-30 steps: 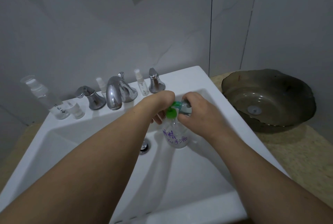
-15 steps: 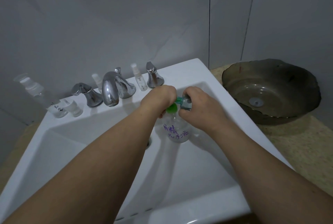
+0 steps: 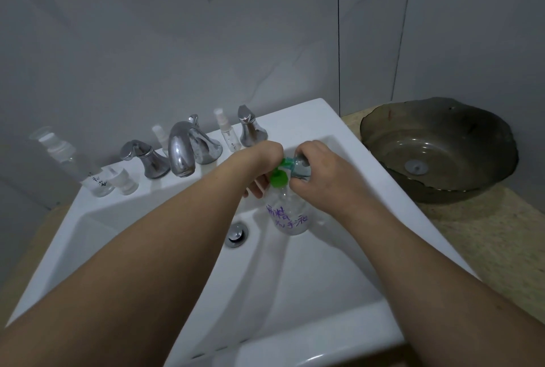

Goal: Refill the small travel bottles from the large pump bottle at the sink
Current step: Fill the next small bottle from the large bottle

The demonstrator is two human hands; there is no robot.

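Over the white ceramic sink (image 3: pixel 348 166), the left hand (image 3: pixel 262 160) curled on the clear green-pump bottle (image 3: pixel 290 213); the right hand (image 3: pixel 318 177) gripped a small clear travel bottle (image 3: pixel 300 164) at its spout, seemingly mid-fill, others apparently awaiting refilling

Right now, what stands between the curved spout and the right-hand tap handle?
In the head view, one small clear spray bottle stands upright between the spout and the right tap handle.
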